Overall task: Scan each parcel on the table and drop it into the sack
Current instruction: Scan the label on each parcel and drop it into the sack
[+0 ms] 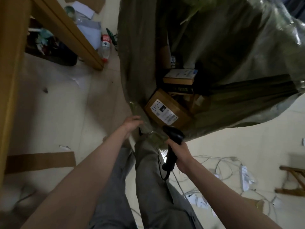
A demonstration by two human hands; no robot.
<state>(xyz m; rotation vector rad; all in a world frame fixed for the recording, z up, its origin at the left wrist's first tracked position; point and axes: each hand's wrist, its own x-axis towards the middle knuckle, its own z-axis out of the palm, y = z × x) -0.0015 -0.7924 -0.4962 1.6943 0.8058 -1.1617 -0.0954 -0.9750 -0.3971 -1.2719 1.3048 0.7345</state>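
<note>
At the sack (231,66) rim, left hand (132,123) grips; right hand (179,152) clasps scanner (172,146).

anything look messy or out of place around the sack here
Yes, the floor is cluttered: a plastic bottle lies on its side by the table leg, and tangled cables with scattered papers sprawl on the right. Parcels in the sack lie tilted, jumbled.

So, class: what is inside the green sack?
Inside the green sack: a brown labelled box nearest the mouth and a dark box with a light top behind it. Anything deeper is hidden by shadow and these boxes.
</note>
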